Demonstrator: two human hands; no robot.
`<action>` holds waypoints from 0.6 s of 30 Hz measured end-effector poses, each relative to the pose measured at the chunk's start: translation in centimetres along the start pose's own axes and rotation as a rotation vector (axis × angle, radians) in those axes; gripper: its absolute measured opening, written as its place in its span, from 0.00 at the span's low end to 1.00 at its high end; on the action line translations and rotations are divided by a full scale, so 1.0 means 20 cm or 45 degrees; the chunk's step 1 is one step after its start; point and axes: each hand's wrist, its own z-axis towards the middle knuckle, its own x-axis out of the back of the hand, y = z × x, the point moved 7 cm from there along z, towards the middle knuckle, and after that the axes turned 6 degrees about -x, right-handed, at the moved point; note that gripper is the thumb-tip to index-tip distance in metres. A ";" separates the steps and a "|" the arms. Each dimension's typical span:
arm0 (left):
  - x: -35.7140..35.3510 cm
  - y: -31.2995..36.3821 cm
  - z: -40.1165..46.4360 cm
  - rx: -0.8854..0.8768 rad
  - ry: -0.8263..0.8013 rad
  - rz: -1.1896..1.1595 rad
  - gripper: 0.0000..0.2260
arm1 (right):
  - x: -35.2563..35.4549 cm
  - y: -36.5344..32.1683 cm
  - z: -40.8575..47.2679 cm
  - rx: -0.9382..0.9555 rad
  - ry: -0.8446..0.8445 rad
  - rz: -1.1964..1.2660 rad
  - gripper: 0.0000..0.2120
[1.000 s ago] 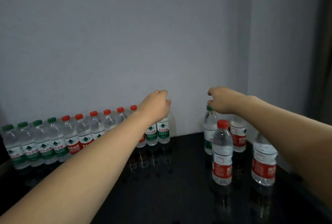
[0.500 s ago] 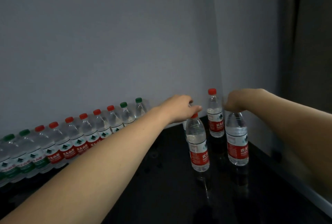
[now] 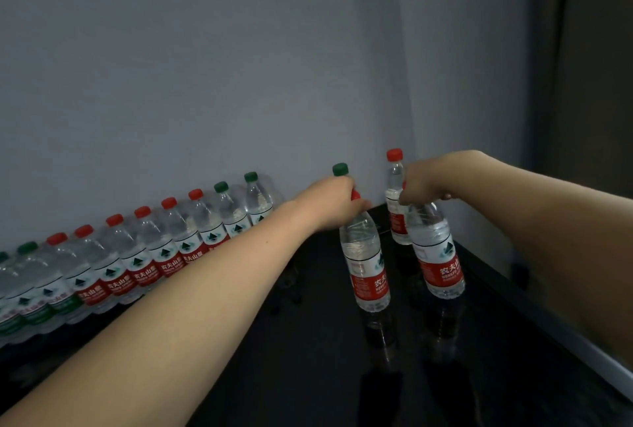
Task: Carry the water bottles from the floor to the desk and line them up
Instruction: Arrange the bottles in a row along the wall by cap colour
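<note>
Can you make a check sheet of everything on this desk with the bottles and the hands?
Surface: black glossy desk, reflecting the bottles.
Job's things: row of bottles upright along the wall, red and green caps mixed; left red-label bottle and right red-label bottle upright nearer the front; back red-cap bottle by the corner; green-cap bottle mostly hidden behind the left hand.
Clutter: nothing seen.
Grippers: left hand grips the left red-label bottle's neck; right hand grips the right red-label bottle's top.
Cables: nothing seen.
Surroundings: grey wall; dark panel at right.
</note>
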 end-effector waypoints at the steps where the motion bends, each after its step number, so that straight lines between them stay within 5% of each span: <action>1: 0.00 0.00 -0.01 0.007 -0.003 0.011 0.11 | 0.00 -0.01 0.00 0.046 0.033 -0.007 0.11; 18: 0.52 -0.39 -0.17 -0.002 0.060 0.266 0.07 | 0.43 -0.45 -0.03 0.349 0.437 0.184 0.18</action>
